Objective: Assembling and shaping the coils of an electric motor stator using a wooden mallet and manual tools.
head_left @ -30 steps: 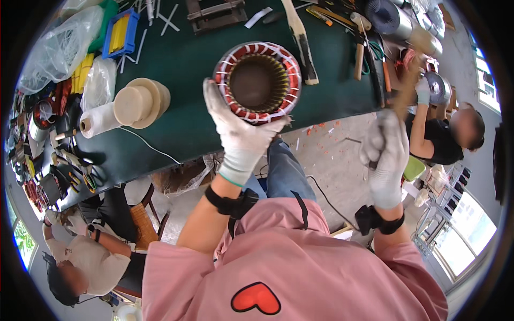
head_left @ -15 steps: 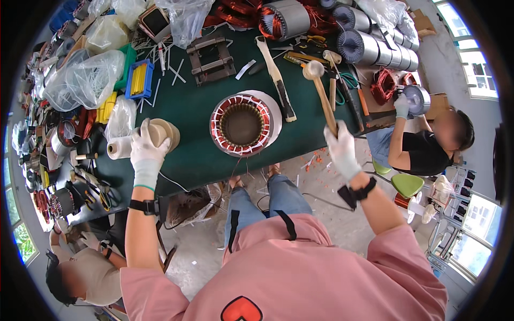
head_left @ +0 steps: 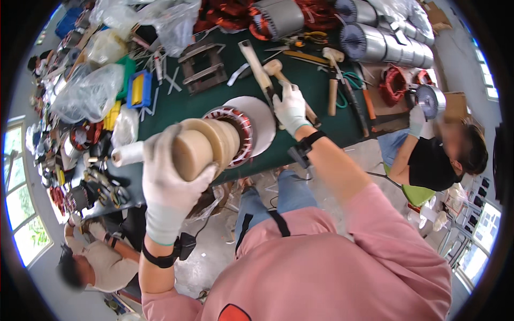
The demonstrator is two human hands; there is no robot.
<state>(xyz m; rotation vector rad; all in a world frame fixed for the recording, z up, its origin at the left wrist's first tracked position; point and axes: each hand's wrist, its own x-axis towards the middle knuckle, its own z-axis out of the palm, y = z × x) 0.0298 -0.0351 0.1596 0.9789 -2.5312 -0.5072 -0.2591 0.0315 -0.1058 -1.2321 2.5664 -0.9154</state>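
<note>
My left hand [head_left: 174, 184], in a white knitted glove and slightly blurred, grips a beige stepped cylinder block [head_left: 195, 155]. The block is raised in front of the wound motor stator [head_left: 247, 134] and hides much of its copper-wound end. White covers the stator's outer side. Farther right, my gloved right hand [head_left: 291, 107] curls down over the handle of a wooden mallet [head_left: 273, 67] and the lower end of a pale wooden stick [head_left: 256, 67]. Its fingertips are hidden, so I cannot tell which it grips. A white roll [head_left: 128, 154] lies beside my left hand.
Behind the stator stands a dark metal frame [head_left: 203, 69]. Hammers [head_left: 333, 80] and other tools lie at right, below stacked stator cores [head_left: 369, 45]. Plastic bags and a blue bin [head_left: 139, 88] crowd the left. One person [head_left: 428, 144] works at right, another [head_left: 107, 262] at lower left.
My left hand has lifted the beige block and brought it right, in front of the stator. My right hand has moved left, and the mallet it held up is now beside the wooden stick.
</note>
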